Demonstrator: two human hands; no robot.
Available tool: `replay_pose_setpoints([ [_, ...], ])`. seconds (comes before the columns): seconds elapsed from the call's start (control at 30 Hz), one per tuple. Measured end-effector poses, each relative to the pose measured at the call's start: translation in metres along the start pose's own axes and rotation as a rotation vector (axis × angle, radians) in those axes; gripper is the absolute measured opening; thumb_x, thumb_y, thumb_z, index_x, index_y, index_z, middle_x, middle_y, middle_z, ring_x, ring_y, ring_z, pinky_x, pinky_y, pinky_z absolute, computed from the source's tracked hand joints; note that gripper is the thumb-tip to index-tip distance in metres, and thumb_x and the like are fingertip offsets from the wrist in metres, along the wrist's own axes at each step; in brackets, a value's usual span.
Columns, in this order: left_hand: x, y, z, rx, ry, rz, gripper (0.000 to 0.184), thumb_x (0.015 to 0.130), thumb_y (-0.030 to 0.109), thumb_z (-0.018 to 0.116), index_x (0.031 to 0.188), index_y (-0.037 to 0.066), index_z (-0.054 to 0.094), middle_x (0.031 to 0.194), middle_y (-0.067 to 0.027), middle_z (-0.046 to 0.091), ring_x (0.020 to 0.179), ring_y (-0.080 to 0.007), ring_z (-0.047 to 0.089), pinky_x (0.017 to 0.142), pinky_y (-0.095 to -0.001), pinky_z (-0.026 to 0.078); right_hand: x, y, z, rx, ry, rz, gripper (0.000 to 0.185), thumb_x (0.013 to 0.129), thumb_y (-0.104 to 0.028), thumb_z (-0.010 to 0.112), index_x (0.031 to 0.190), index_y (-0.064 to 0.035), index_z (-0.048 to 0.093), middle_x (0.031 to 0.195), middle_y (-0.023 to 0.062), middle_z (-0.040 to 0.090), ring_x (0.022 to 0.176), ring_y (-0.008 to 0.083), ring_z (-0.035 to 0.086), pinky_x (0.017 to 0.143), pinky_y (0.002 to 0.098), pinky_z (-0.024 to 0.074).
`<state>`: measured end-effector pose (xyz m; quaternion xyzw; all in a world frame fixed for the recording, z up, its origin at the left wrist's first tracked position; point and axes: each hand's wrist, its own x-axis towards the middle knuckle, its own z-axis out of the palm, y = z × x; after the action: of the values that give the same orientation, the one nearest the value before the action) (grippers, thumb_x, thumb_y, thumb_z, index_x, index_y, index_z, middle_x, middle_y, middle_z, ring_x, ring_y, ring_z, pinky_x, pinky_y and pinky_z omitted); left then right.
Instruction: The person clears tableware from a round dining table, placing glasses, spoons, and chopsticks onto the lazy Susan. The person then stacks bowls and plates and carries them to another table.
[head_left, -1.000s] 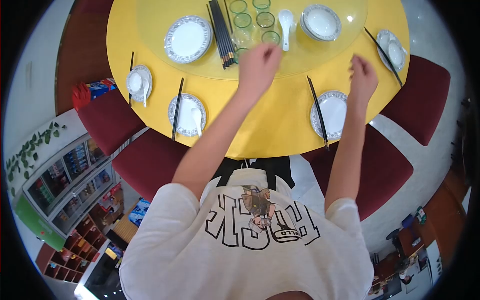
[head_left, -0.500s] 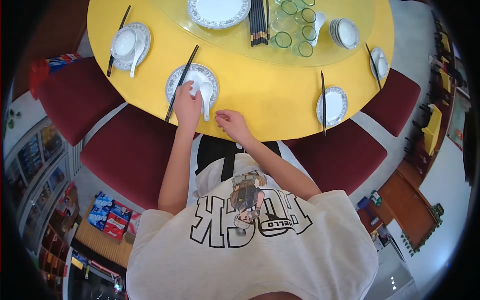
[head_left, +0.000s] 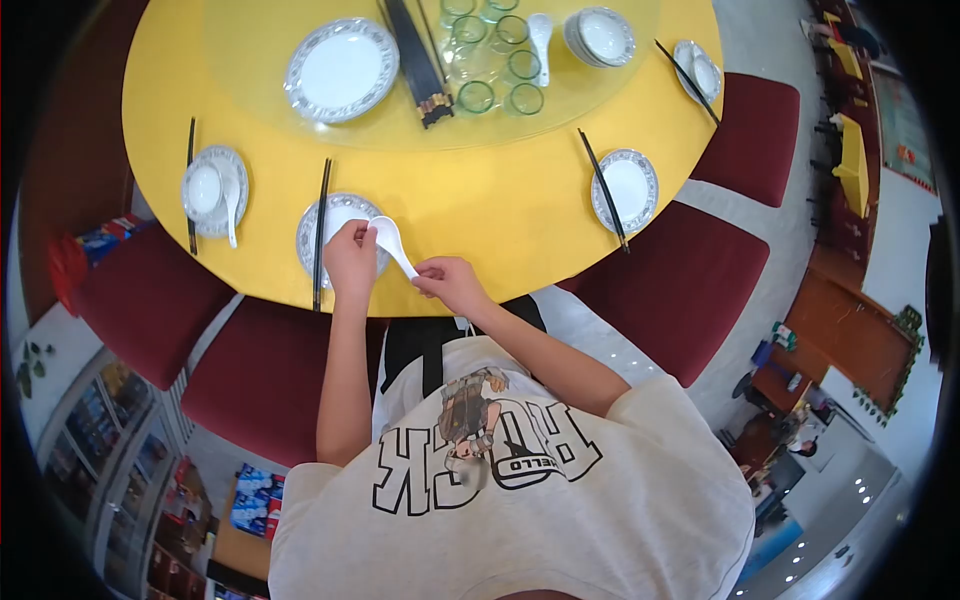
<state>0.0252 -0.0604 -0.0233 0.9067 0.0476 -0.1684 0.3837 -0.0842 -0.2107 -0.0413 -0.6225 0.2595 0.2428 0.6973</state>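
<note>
A white soup spoon (head_left: 393, 248) is tilted between my hands above the near edge of the yellow table. My right hand (head_left: 450, 283) pinches the end of its handle. The fingers of my left hand (head_left: 350, 262) are closed at the rim of the spoon's bowl. Beneath my left hand is a grey-patterned plate (head_left: 308, 245), its middle partly covered by the hand. Black chopsticks (head_left: 321, 235) lie along the plate's left side.
The glass turntable (head_left: 330, 136) carries a large plate (head_left: 342, 70), bundled chopsticks (head_left: 415, 65), several glasses (head_left: 477, 97), a spoon (head_left: 541, 50) and stacked bowls (head_left: 605, 38). Place settings include a left plate (head_left: 215, 228) and right plate (head_left: 628, 192). Red chairs (head_left: 680, 290) ring the table.
The soup spoon has been lifted off the plate and is now held by both hands. My right hand has closed on its handle. The camera view has shifted, and the turntable's items appear turned.
</note>
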Motion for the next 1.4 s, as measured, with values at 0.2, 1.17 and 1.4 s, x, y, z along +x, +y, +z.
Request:
replay_pose_setpoints([
  [0.2, 0.019, 0.146, 0.018, 0.059, -0.105, 0.323, 0.02, 0.085, 0.012, 0.064, 0.103, 0.004, 0.066, 0.076, -0.0127, 0.067, 0.061, -0.0214, 0.065, 0.058, -0.0299, 0.049, -0.038, -0.059, -0.086, 0.27, 0.261, -0.16, 0.017, 0.083, -0.01, 0.069, 0.093, 0.004, 0.068, 0.074, 0.0072, 0.067, 0.062, 0.0109, 0.062, 0.059, 0.0229, 0.0495],
  [1.17, 0.249, 0.308, 0.16, 0.898, -0.031, 0.821, 0.011, 0.078, 0.021, 0.067, 0.081, 0.011, 0.07, 0.077, -0.0088, 0.067, 0.075, -0.0284, 0.065, 0.065, -0.0403, 0.051, 0.154, -0.134, -0.236, 0.189, 0.589, -0.346, 0.017, 0.073, -0.013, 0.075, 0.085, -0.0002, 0.071, 0.073, 0.0077, 0.069, 0.064, 0.0133, 0.063, 0.062, 0.0264, 0.0499],
  [1.4, 0.252, 0.305, 0.162, 0.94, -0.009, 0.835, 0.013, 0.078, 0.023, 0.067, 0.077, 0.011, 0.068, 0.073, -0.0085, 0.065, 0.073, -0.0292, 0.065, 0.062, -0.0407, 0.05, 0.16, -0.13, -0.23, 0.206, 0.637, -0.355, 0.022, 0.074, -0.013, 0.074, 0.091, 0.0008, 0.069, 0.074, 0.0078, 0.067, 0.065, 0.0132, 0.062, 0.062, 0.0263, 0.0497],
])
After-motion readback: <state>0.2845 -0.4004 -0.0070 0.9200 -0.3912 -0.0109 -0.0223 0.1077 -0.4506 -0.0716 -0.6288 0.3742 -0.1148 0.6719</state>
